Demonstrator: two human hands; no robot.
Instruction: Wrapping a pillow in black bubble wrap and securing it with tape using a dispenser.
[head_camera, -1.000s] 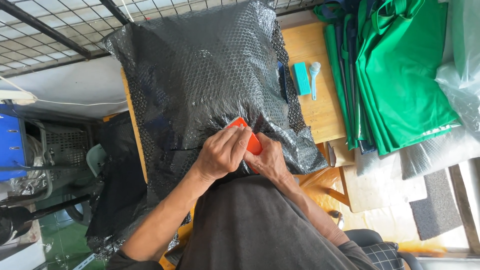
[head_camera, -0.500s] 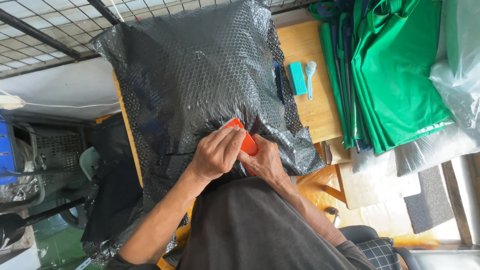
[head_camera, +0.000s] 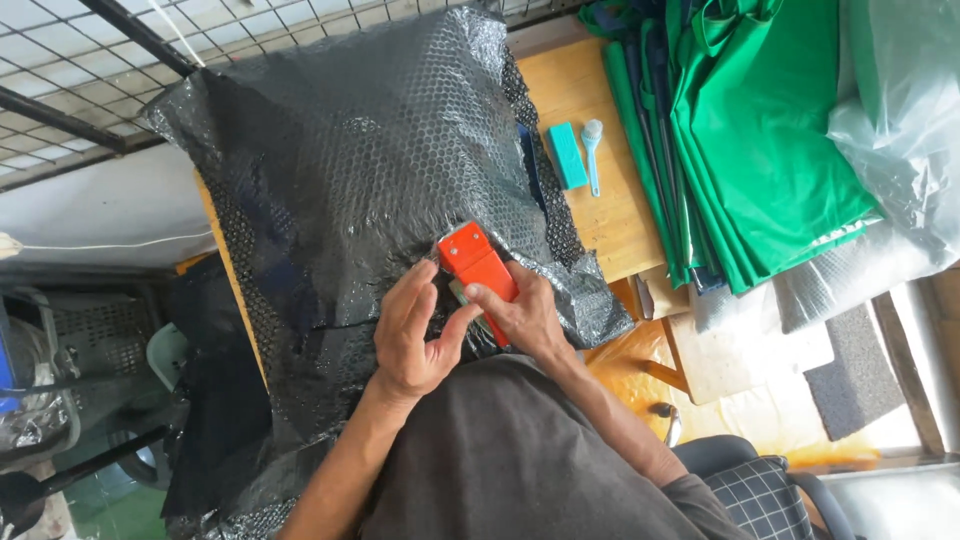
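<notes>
Seen from above, a person sat at a wooden tabletop, and the scene ran left to right as follows; at far left a wire grid panel stood behind the work, with dim clutter on the floor below it; a large sheet of black bubble wrap covered most of the tabletop and hung over its near edge towards the lap; the left hand rested on the wrap with fingers loosely spread, thumb angled towards the tool, gripping nothing that could be made out; just to its right a flat, rectangular orange plastic tool lay tilted on the wrap, its far end free; the right hand was closed around its near end, a fingertip pressed on the orange face; whether a blade was exposed could not be told; further right lay a small teal block and a pale blue brush, then a stack of folded green fabric bags.

The likely risks: if the tool cut, it could slip on the slick, springy bubbles towards the left thumb so near it; the loose overhanging wrap could slide off the edge; cutting towards the lap could nick clothing.
</notes>
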